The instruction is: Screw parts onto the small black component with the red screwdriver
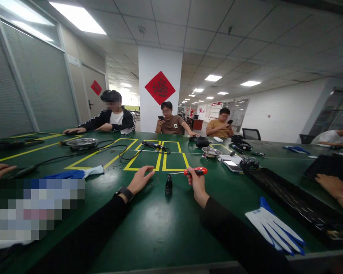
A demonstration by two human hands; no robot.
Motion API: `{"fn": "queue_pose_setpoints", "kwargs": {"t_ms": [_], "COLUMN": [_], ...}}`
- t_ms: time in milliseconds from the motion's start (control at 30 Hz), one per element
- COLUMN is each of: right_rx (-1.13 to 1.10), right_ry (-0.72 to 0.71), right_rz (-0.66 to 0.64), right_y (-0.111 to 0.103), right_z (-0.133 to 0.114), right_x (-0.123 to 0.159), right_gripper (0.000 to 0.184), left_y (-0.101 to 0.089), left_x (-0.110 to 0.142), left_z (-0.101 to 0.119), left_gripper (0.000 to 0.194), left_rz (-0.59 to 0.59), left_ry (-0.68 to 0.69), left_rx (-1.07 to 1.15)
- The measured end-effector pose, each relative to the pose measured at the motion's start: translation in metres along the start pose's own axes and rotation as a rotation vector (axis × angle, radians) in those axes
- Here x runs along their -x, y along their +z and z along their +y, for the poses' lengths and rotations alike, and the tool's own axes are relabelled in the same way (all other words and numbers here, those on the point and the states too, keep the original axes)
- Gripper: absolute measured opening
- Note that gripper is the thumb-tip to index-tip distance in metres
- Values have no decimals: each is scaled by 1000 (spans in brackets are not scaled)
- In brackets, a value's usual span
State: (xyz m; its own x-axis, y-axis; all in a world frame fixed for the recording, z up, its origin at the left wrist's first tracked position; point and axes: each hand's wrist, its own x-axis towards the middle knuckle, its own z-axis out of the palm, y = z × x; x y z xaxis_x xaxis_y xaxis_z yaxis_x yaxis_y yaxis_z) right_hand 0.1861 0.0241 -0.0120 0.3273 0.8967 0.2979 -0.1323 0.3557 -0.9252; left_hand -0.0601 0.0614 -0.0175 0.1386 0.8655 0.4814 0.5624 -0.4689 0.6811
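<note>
My right hand (pixel 198 187) is closed around the red and black handle of a screwdriver (pixel 200 171). The screwdriver's thin shaft points left, and its tip is close to the top of a small black part (pixel 168 186) with a narrow neck. Whether the tip touches it I cannot tell. That part stands upright on the green table (pixel 157 236) between my two hands. My left hand (pixel 141 179) rests on the table to the left of the part, fingers stretched out and holding nothing. A dark band is on my left wrist.
A white-and-blue glove (pixel 270 224) lies to the right, beside a long black tray (pixel 291 201) of parts. Metal bowls (pixel 82 143), a corded tool (pixel 153 144), a phone (pixel 232 166) and a blue glove (pixel 74 173) lie further off. Several people sit around the table; other people's hands reach in at both sides.
</note>
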Motion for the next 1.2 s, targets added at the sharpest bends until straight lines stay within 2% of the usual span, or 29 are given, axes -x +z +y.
{"fn": "queue_pose_setpoints", "kwargs": {"t_ms": [167, 400, 767, 1000, 1200], "right_rx": [-17, 28, -26, -58, -75], "right_ry": [46, 95, 146, 189, 197], "right_rz": [-80, -210, -109, -103, -101], "right_y": [5, 8, 2, 2, 3], "right_z": [0, 2, 6, 5, 4], "right_x": [4, 4, -2, -4, -2], "right_gripper": [34, 33, 34, 35, 33], "left_y": [7, 13, 10, 11, 13], "left_x": [-2, 1, 5, 3, 3], "left_z": [-21, -17, 2, -1, -2], "left_gripper": [30, 21, 25, 23, 22], "left_rz": [-44, -70, -48, -19, -67], "left_ry": [-72, 68, 160, 160, 185], "left_rx": [-184, -271, -243, -251, -250]}}
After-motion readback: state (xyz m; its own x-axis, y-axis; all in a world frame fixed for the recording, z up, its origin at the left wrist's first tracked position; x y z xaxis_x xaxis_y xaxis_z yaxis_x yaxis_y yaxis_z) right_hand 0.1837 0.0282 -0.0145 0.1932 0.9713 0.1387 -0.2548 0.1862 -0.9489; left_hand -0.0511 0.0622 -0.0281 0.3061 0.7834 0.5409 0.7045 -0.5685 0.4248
